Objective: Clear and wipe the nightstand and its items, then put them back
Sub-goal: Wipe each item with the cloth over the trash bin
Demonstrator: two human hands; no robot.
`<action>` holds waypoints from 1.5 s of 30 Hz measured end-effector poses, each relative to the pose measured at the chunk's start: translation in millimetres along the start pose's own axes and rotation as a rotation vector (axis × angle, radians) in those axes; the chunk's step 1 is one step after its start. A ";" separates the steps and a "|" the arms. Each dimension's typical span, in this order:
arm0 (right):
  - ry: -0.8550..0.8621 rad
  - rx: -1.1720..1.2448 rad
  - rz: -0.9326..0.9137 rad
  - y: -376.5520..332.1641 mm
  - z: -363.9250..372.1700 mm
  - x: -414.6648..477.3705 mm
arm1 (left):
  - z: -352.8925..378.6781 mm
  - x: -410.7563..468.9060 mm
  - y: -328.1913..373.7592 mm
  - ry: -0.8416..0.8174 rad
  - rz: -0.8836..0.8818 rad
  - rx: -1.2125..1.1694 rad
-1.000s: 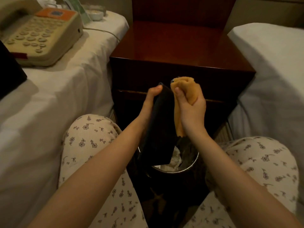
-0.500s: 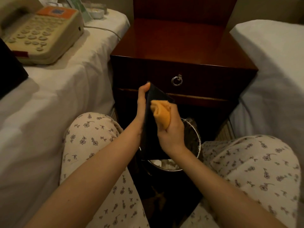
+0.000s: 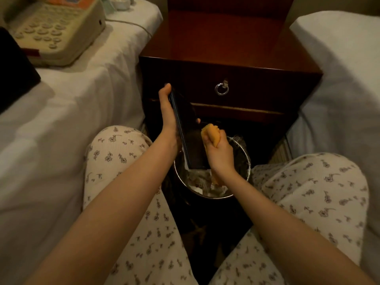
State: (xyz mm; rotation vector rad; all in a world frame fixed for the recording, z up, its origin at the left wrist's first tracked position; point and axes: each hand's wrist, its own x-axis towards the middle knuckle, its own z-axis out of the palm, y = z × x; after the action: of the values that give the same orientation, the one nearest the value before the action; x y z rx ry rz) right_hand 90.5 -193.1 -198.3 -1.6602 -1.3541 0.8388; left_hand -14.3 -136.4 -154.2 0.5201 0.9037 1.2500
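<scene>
My left hand [image 3: 168,118] grips a flat black tray [image 3: 191,138], held upright on edge over a bin. My right hand [image 3: 220,155] is closed around a bunched orange cloth [image 3: 211,134], pressed against the lower part of the tray's dark face. The dark wooden nightstand [image 3: 226,44] stands just beyond, its top bare, its drawer closed with a ring pull [image 3: 221,88]. A beige telephone [image 3: 55,29] lies on the left bed.
A round metal waste bin [image 3: 244,161] with crumpled paper stands on the floor between my knees, under the tray. White beds flank the nightstand, left [image 3: 72,103] and right [image 3: 339,79]. A black flat object [image 3: 14,68] and small items [image 3: 121,1] rest on the left bed.
My right hand has drawn the orange cloth down the tray's face, from its top edge to its lower part. My left hand has kept holding the tray upright.
</scene>
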 end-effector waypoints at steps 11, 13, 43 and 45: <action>-0.131 0.087 -0.008 1.9 -2.1 -10.0 | -10.1 14.9 -6.6 0.173 0.088 0.037; -0.176 0.094 0.164 9.0 3.4 -5.3 | -12.1 16.4 -7.6 0.214 0.075 -0.008; -0.150 0.311 0.024 -43.8 -62.4 -12.0 | -19.0 16.9 15.2 0.536 -0.101 0.170; -0.087 0.506 0.111 -51.2 -70.0 -5.8 | -16.5 10.0 26.8 0.401 -0.052 0.236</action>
State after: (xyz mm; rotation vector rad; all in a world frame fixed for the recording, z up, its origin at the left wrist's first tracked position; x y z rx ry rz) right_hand 128.3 -206.9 -121.3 -1.3182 -1.0014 1.2158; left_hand -42.8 -121.8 -145.9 0.4331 1.4055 1.2280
